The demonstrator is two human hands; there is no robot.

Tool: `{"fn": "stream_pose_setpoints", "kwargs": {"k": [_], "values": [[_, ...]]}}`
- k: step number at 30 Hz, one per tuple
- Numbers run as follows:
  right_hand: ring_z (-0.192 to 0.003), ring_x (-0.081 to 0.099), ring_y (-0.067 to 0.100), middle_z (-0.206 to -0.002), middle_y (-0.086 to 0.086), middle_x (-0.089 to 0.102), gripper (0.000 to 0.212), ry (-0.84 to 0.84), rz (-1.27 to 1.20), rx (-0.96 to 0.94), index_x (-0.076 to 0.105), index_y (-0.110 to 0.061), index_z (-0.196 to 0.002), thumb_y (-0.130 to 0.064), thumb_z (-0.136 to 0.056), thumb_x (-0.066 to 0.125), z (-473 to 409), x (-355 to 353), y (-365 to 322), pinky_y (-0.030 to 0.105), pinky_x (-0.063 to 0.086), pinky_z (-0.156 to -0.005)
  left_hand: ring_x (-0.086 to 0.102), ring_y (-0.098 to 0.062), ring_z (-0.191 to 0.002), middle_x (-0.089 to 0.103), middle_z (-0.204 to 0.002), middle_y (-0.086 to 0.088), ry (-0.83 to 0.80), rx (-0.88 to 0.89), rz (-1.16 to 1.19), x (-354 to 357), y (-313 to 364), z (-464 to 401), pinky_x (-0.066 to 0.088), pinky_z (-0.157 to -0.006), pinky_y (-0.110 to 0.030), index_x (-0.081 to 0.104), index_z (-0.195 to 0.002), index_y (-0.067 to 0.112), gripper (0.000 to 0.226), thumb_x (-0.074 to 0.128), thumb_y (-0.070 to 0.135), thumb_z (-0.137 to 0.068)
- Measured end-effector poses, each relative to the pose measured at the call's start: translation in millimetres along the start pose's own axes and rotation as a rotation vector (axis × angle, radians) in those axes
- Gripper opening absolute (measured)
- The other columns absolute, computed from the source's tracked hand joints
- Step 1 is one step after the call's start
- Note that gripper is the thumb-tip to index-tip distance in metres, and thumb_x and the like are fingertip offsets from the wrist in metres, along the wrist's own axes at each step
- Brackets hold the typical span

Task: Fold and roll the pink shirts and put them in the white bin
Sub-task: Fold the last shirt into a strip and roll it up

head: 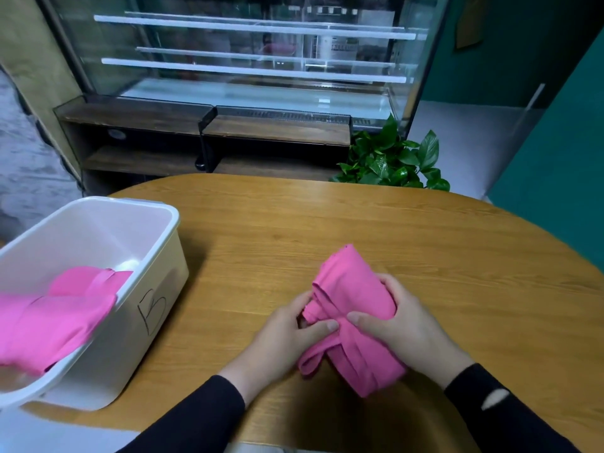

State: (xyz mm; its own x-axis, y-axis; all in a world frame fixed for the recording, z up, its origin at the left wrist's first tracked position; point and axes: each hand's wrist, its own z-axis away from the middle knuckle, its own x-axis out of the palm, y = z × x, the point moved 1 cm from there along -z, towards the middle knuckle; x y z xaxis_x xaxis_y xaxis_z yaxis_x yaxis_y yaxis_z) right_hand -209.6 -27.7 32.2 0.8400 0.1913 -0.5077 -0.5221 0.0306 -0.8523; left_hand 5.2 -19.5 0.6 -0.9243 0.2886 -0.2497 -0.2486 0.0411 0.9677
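Two hands hold one pink shirt (pixel 351 318) on the desk (pixel 425 256). I see my left hand (pixel 287 338) pinch its rolled end, and my right hand (pixel 402 325) is curled over the bundle from the other side. Far to the left of my left hand sits the white bin (pixel 137 256), with more pink shirts (pixel 58 318) inside it.

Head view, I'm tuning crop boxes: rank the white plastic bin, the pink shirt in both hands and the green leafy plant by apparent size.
1. White plastic bin, largest, though nearest the camera.
2. Pink shirt in both hands and green leafy plant: look alike; the plant stands farther off, partly hidden.
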Motion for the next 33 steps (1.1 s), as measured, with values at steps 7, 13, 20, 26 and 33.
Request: {"fn": "stream_pose_setpoints", "kwargs": {"k": [7, 13, 20, 26, 33], "values": [[-0.092, 0.074, 0.017, -0.115, -0.001, 0.069, 0.064, 0.095, -0.307, 0.161, 0.048, -0.037, -0.127, -0.048, -0.075, 0.083, 13, 2, 8, 0.044, 0.063, -0.074, 0.070, -0.016, -0.107, 0.075, -0.113, 0.004, -0.156, -0.064, 0.224, 25, 29, -6, 0.055, -0.094, -0.037, 0.062, -0.127, 0.027, 0.039, 0.072, 0.015, -0.091], [-0.087, 0.076, 0.018, -0.111, 0.001, 0.072, 0.056, 0.208, -0.397, 0.229, 0.049, -0.033, -0.130, -0.042, -0.083, 0.078, 25, -3, 7, 0.048, 0.063, -0.076, 0.050, -0.004, -0.057, 0.064, -0.068, 0.011, -0.072, -0.026, 0.171, 16, 27, 1, 0.037, -0.055, -0.021, 0.067, -0.095, 0.012, 0.010, 0.074, 0.017, -0.090], [-0.091, 0.076, 0.022, -0.111, 0.004, 0.074, 0.080, 0.032, -0.533, 0.242, 0.047, -0.032, -0.130, -0.042, -0.062, 0.089, 44, 0, -10, 0.041, 0.062, -0.078, 0.058, -0.021, -0.065, 0.067, -0.072, -0.007, 0.037, -0.008, 0.199, 20, 32, 11, 0.048, -0.066, -0.033, 0.065, -0.086, 0.011, 0.013, 0.067, 0.020, -0.095], [-0.098, 0.072, 0.038, -0.114, 0.024, 0.072, 0.051, -0.160, -0.831, 0.245, 0.055, -0.013, -0.134, -0.016, -0.087, 0.074, 54, -3, -22, 0.046, 0.060, -0.085, 0.055, -0.017, -0.068, 0.062, -0.071, -0.007, 0.155, -0.028, 0.369, 36, 26, 12, 0.042, -0.071, -0.034, 0.063, -0.085, 0.007, 0.021, 0.058, 0.021, -0.100], [-0.080, 0.071, 0.032, -0.101, 0.023, 0.073, 0.035, -0.145, -1.009, 0.356, 0.071, -0.004, -0.110, -0.023, -0.080, 0.069, 62, -6, -19, 0.042, 0.060, -0.071, 0.062, -0.017, -0.079, 0.072, -0.085, -0.010, 0.276, 0.033, 0.513, 35, 45, 17, 0.049, -0.078, -0.029, 0.074, -0.078, 0.015, 0.010, 0.073, 0.017, -0.087]]}}
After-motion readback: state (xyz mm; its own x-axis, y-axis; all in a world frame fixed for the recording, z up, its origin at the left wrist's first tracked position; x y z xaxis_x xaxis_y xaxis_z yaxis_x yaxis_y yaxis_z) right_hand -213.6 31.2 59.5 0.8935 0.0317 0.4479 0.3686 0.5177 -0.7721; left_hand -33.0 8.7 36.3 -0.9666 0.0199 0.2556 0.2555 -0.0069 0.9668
